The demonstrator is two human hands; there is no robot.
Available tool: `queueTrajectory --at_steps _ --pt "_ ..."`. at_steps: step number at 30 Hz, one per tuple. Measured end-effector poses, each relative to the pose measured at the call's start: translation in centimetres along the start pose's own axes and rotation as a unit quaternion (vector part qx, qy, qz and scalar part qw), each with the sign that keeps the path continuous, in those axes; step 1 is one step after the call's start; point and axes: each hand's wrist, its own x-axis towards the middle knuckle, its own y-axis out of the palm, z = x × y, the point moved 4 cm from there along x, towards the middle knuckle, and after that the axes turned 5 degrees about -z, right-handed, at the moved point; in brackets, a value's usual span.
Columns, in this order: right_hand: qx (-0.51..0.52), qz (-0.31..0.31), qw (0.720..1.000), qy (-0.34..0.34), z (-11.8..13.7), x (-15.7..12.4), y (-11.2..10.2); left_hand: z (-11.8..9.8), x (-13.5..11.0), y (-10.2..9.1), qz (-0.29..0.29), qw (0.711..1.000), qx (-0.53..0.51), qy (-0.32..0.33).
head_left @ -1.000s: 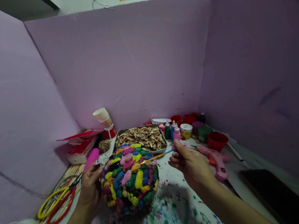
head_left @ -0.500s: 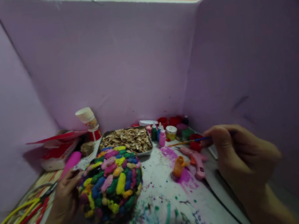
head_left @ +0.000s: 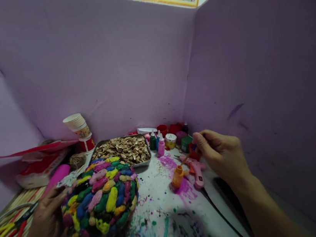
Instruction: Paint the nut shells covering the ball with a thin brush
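Observation:
My left hand [head_left: 47,216] is closed on the left edge of a round piece covered in painted peanut shells [head_left: 101,203], coloured green, blue, yellow, pink and orange. The piece is tilted so its decorated face shows; its underside is hidden. Between the fingertips of my right hand [head_left: 224,156] is a thin paintbrush [head_left: 187,159]. Its tip reaches into the mouth of a small open bottle of orange paint [head_left: 178,178], which stands on a magenta paint stain. Just behind my right fingers lies a pink glue gun [head_left: 198,176].
A metal tray [head_left: 143,164] of plain peanut shells [head_left: 119,148] stands at the back. Beside it are a pink paint bottle [head_left: 161,148] and several other paint containers. Stacked paper cups [head_left: 77,123], twine [head_left: 78,161] and red-and-yellow-handled cutters [head_left: 14,230] are at left. A black cord [head_left: 221,215] crosses the right.
My right hand has moved left and lowered the paintbrush from the air into the orange paint bottle. The view has swung slightly right; my left hand still grips the peanut-shell piece.

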Motion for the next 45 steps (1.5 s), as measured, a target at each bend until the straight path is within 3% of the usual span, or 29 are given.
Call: queueTrajectory --at_steps 4,10,15,17,21,24,26,28,32,39,45 --pt "0.04 0.079 0.994 0.07 -1.2 -0.1 1.9 0.8 0.9 -0.8 0.013 0.999 0.018 -0.039" --pt "0.062 0.169 0.979 0.095 -3.5 -0.7 5.0 1.4 1.3 -1.1 -0.002 0.999 0.006 -0.034" --pt "0.047 0.202 0.974 0.089 -3.3 -0.4 4.3 2.0 1.7 -1.3 0.026 0.999 -0.003 -0.026" --pt "0.031 0.181 0.98 0.072 -2.4 -0.1 2.8 2.0 1.8 -1.4 0.027 0.999 -0.011 -0.02" --pt "-0.002 0.032 0.999 -0.012 0.5 -0.2 -1.4 2.0 1.8 -1.4 0.035 0.999 -0.021 -0.017" --pt "0.041 -0.078 0.996 0.02 2.5 -1.6 -3.4 1.9 1.7 -1.2 0.05 0.998 -0.03 -0.015" --pt "0.113 -0.107 0.985 0.076 3.8 -3.0 -3.4 1.9 1.6 -1.1 0.057 0.998 -0.035 -0.013" --pt "0.197 -0.078 0.973 0.094 5.1 -4.2 -2.4 1.9 1.5 -1.1 0.062 0.997 -0.037 -0.013" --pt "0.29 -0.049 0.955 0.043 6.8 -5.6 -0.6 1.8 1.3 -1.1 0.07 0.997 -0.037 -0.008" --pt "0.295 0.011 0.955 -0.02 6.8 -6.1 0.5 1.4 1.0 -0.8 0.083 0.996 -0.035 0.005" --pt "0.321 0.021 0.946 -0.032 7.1 -6.2 1.2 1.3 0.8 -0.7 0.093 0.995 -0.025 0.01"
